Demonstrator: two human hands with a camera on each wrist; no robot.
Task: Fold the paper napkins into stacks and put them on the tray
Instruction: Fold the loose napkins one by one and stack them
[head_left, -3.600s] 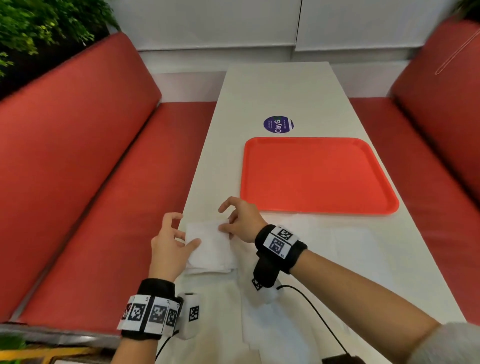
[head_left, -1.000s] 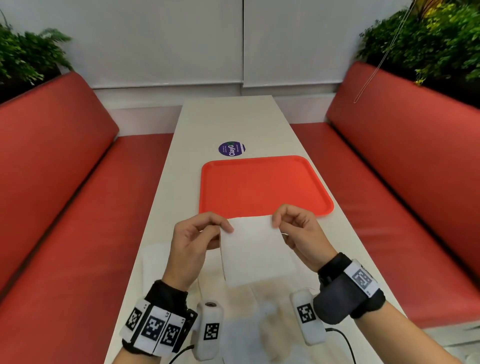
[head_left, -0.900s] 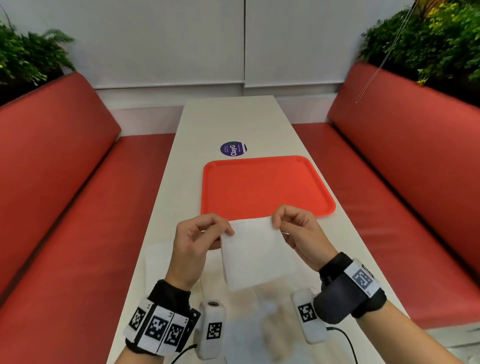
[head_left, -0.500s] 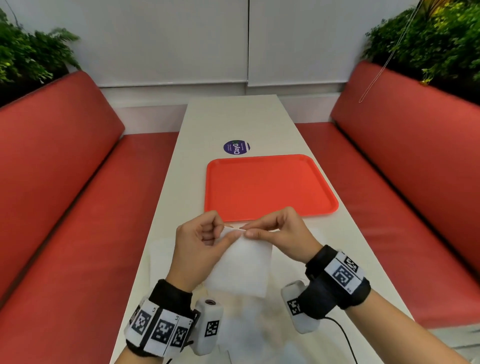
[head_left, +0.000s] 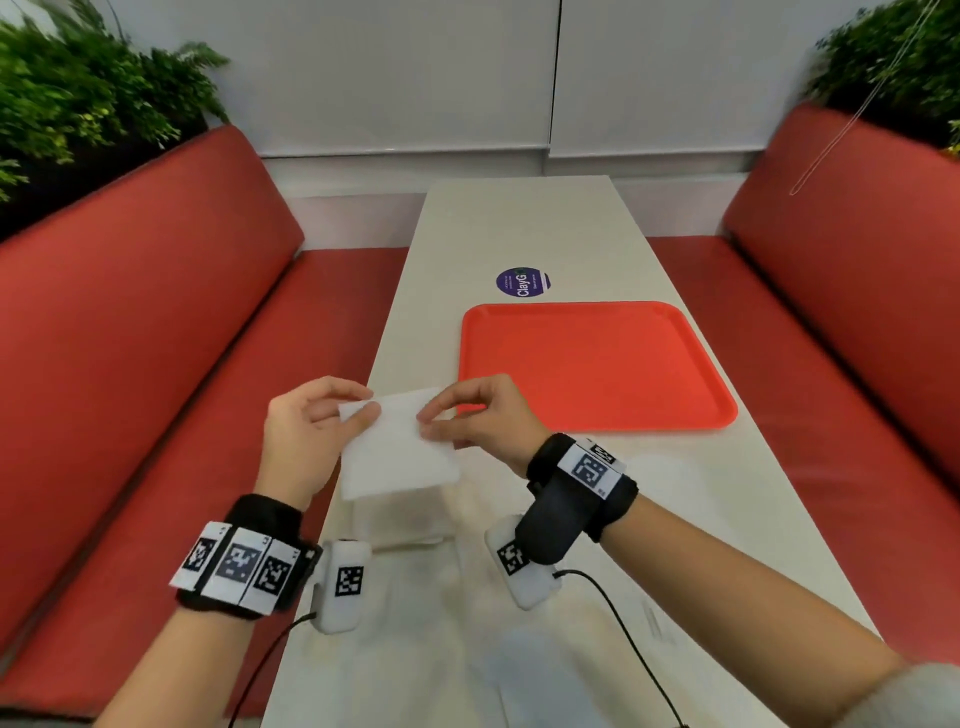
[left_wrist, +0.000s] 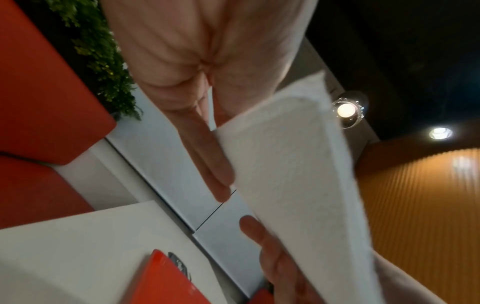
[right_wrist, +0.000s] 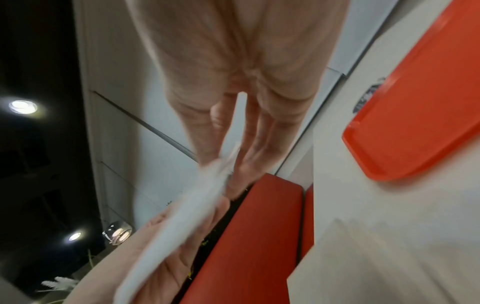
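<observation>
A folded white napkin (head_left: 397, 449) hangs in the air above the table's near left part. My left hand (head_left: 332, 415) pinches its top left corner and my right hand (head_left: 452, 415) pinches its top right edge. The left wrist view shows the napkin (left_wrist: 298, 185) edge-on beside my fingers (left_wrist: 207, 156). In the right wrist view the napkin (right_wrist: 182, 216) is blurred between both hands. The orange tray (head_left: 592, 364) lies bare on the table beyond my right hand. A folded napkin (head_left: 400, 514) lies on the table under the held one.
More white napkins (head_left: 467, 623) are spread flat over the near end of the white table (head_left: 519, 223). A round purple sticker (head_left: 523, 282) sits behind the tray. Red benches (head_left: 130, 338) flank both sides, with plants (head_left: 78, 104) behind them. Cables run from the wrist cameras.
The napkin was held wide by both top corners, then my hands came together and halved it. Now both hands with it have shifted left, over the table's left edge.
</observation>
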